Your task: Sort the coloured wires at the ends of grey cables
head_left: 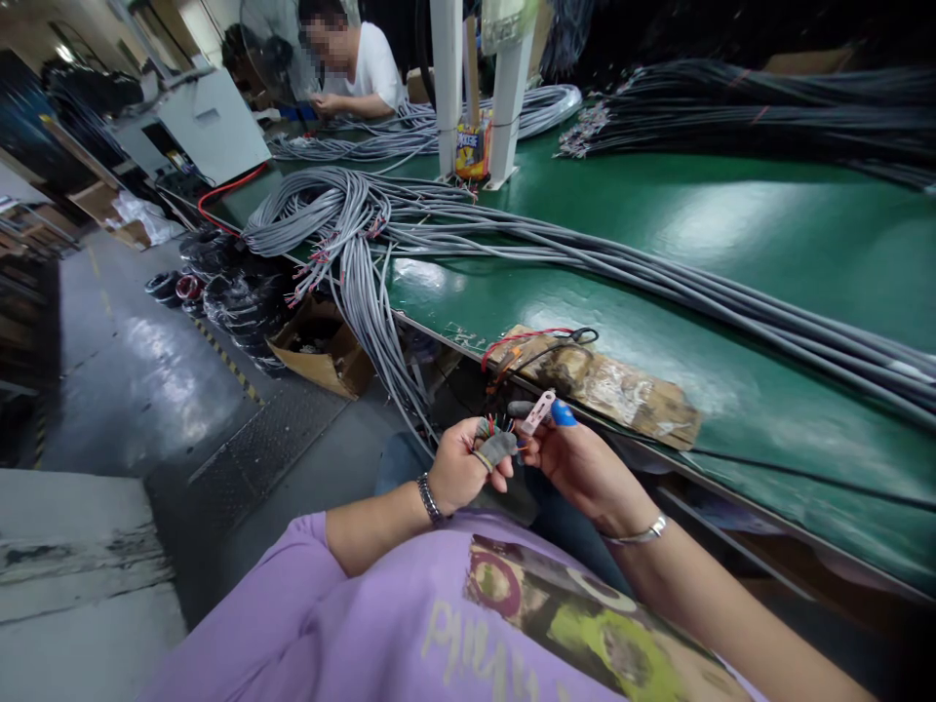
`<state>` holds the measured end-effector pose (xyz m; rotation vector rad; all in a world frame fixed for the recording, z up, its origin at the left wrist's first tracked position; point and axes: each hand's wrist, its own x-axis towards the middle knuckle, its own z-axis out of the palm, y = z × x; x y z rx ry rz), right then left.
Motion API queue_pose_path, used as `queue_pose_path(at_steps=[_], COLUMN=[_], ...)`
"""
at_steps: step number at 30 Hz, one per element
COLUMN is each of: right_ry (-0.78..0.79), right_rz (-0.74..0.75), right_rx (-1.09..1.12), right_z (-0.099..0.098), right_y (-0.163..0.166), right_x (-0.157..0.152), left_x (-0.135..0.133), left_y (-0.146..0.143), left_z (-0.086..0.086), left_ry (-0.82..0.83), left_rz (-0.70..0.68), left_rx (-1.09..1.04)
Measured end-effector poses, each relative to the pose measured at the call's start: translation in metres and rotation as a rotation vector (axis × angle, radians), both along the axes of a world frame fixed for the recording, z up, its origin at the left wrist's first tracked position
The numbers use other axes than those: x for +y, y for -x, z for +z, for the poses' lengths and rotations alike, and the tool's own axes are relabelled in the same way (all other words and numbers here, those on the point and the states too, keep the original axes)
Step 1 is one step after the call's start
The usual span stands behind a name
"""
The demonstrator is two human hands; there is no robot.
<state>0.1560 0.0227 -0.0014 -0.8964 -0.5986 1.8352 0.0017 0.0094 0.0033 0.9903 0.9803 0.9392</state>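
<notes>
My left hand (pixel 462 466), with grey coverings on the thumb and a finger, is closed in a pinch. Small coloured wires (pixel 492 425) stick out at its fingertips, red and green among them. In my right hand (pixel 574 468), whose thumb has a blue covering, is a small pale pink slotted plastic piece (pixel 539 413); its exact kind I cannot make out. The two hands are close together, fingertips nearly meeting, in front of the table edge. Where the wires run behind the fingers is hidden.
A taped cardboard piece (pixel 621 395) with red and black leads lies at the edge of the green table (pixel 731 336). Long grey cables (pixel 585 249) cross it, some hanging over the edge. An open carton (pixel 318 356) stands below. A co-worker (pixel 358 63) sits opposite.
</notes>
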Motion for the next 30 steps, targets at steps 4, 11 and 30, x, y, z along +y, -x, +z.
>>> queue_pose_path(at_steps=[4,11,30], right_ry=[-0.037,-0.097,-0.092], right_rz=[-0.053,-0.182,-0.077], right_rx=[-0.037,-0.170,-0.070], right_z=[0.000,0.003,-0.003], right_y=[0.002,0.005,0.004], right_x=[0.000,-0.001,0.008], left_x=[0.001,0.003,0.004], left_y=[-0.002,-0.004,-0.014], left_z=[-0.002,-0.001,0.003], left_ry=[-0.039,-0.017,-0.024], left_rz=[0.063,0.121,0.096], left_rx=[-0.025,-0.073,-0.010])
